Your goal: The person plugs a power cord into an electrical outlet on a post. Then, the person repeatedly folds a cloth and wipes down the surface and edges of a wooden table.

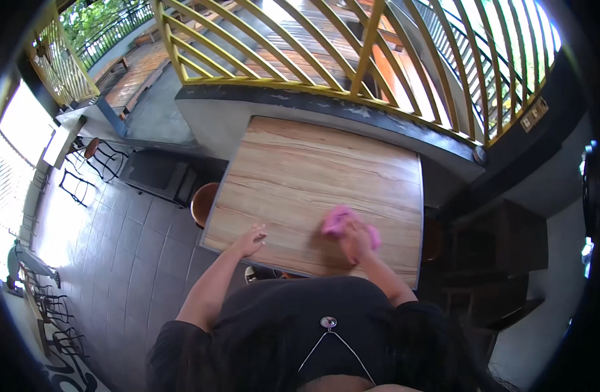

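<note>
A wooden table [300, 170] with a pale, streaky grain and a thin grey edge stands in front of me. My right hand [357, 243] presses on a crumpled pink cloth [339, 221] on the right half of the tabletop, near my body. Motion blurs this hand slightly, and the cloth sticks out past the fingers on both sides. At the near left part of the table is my left hand [251, 240], fingers stretched out and holding nothing. Whether its fingers touch the wood, I cannot tell.
A round brown stool [204, 204] is tucked against the table's left side. Beyond the far edge runs a low wall [215, 117] topped with yellow slats [300, 75]. Dark wooden shelving [493, 242] stands at the right. Grey floor tiles [140, 242] spread out at the left.
</note>
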Demonstrator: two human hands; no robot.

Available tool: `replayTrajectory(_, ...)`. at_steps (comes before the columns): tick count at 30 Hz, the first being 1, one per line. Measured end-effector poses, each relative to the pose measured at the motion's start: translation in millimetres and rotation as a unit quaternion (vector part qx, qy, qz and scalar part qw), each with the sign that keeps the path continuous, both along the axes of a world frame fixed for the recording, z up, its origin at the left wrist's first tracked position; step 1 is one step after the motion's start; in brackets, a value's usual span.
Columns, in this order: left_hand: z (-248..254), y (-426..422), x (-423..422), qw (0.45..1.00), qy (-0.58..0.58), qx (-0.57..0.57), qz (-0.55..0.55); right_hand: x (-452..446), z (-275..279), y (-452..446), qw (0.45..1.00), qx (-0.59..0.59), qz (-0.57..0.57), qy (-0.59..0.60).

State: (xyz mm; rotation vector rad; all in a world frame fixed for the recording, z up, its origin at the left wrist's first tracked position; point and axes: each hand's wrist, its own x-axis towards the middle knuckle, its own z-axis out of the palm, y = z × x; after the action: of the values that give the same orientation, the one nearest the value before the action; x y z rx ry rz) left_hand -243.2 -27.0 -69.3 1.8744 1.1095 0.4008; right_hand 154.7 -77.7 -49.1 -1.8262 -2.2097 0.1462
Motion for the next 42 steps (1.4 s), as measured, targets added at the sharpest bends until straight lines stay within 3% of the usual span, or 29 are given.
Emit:
replayTrajectory(1,2.3,4.7,-7.6,1.000,0.004,0.005,0.004,7.5,27.7,0.5,0.992,-0.018,-0.121,0.021)
replayTrajectory(3,8.7,8.4,-13.3,0.998,-0.026,-0.060,-0.016,24.8,27.8,11.9,0.942,-0.052,-0.331,0.003)
replayTrajectory(6,10.1,12.6,-16.8,0.995,-0.055,-0.078,-0.040,-22.5,74.7,30.4,0.919,-0.079,-0.385,-0.004)
replayTrajectory(9,-5.0,30.7,-23.6,0.987,-0.068,-0.105,-0.100,-78.0,64.8,56.3,0.956,-0.107,-0.250,-0.107)
replayTrajectory(11,2.7,42.3,-28.2,0.981,-0.096,-0.153,-0.067,-120.9,34.2,72.1,0.984,-0.063,-0.113,-0.120)
replayTrajectory(13,22.6,54.3,-32.4,0.970,-0.124,-0.205,-0.039,-178.7,41.4,79.9,0.996,-0.044,-0.011,-0.078)
replayTrajectory(15,45.5,70.5,-35.3,0.996,-0.032,-0.058,0.054,-220.1,18.6,84.4,0.994,-0.029,0.090,-0.049)
replayTrajectory(16,44.0,75.8,-36.8,0.996,-0.036,-0.061,0.046,-233.0,9.9,83.5,0.989,-0.026,0.141,-0.031)
replayTrajectory(18,40.7,85.9,-40.3,0.988,0.023,0.148,0.028,-244.9,19.8,69.8,0.984,-0.003,0.175,-0.044)
replayTrajectory(19,41.8,89.5,-40.1,0.989,0.021,0.147,0.022,-250.7,23.5,64.7,0.975,0.022,0.215,-0.051)
replayTrajectory(21,43.9,93.7,-32.1,0.948,0.061,0.247,-0.190,-240.1,31.4,58.5,0.972,0.015,0.220,-0.075)
replayTrajectory(22,46.8,94.8,-24.4,0.948,0.058,0.244,-0.197,-230.6,33.6,52.7,0.968,0.009,0.232,-0.099)
replayTrajectory(24,53.9,94.9,-1.5,0.892,0.114,0.281,-0.335,-215.5,32.3,42.8,0.967,0.016,0.231,-0.103)
replayTrajectory(27,51.1,93.5,24.3,0.921,0.082,0.206,-0.320,-194.8,36.5,32.2,0.975,-0.015,0.207,-0.082)
replayTrajectory(28,49.1,94.6,31.4,0.933,0.062,0.147,-0.322,-187.8,36.4,29.1,0.979,-0.033,0.200,-0.011)
replayTrajectory(30,38.1,89.2,35.2,0.936,0.056,0.142,-0.318,-174.8,36.0,22.5,0.971,-0.066,0.186,0.134)
replayTrajectory(32,32.0,81.2,33.7,0.939,0.056,0.139,-0.309,-169.2,36.2,15.3,0.970,-0.082,0.156,0.165)
replayTrajectory(34,30.7,71.8,31.6,0.942,0.190,0.069,-0.267,-167.8,38.2,10.8,0.953,-0.126,0.085,0.262)
replayTrajectory(36,33.6,75.3,33.4,0.952,0.159,0.028,-0.262,-169.4,42.2,10.6,0.969,-0.069,0.060,0.228)
replayTrajectory(38,44.2,74.8,34.6,0.984,0.064,0.004,-0.166,-167.4,48.5,11.6,0.997,-0.034,-0.058,0.042)
replayTrajectory(39,50.1,75.9,35.3,0.985,0.068,0.006,-0.161,-160.9,53.2,15.1,0.997,-0.032,-0.053,0.046)
replayTrajectory(41,67.2,80.2,39.3,0.991,-0.024,-0.019,-0.128,-144.1,80.0,29.7,0.963,-0.219,-0.028,0.152)
replayTrajectory(42,77.5,79.2,40.7,0.992,-0.021,-0.015,-0.124,-135.5,85.4,30.7,0.964,-0.217,-0.024,0.153)
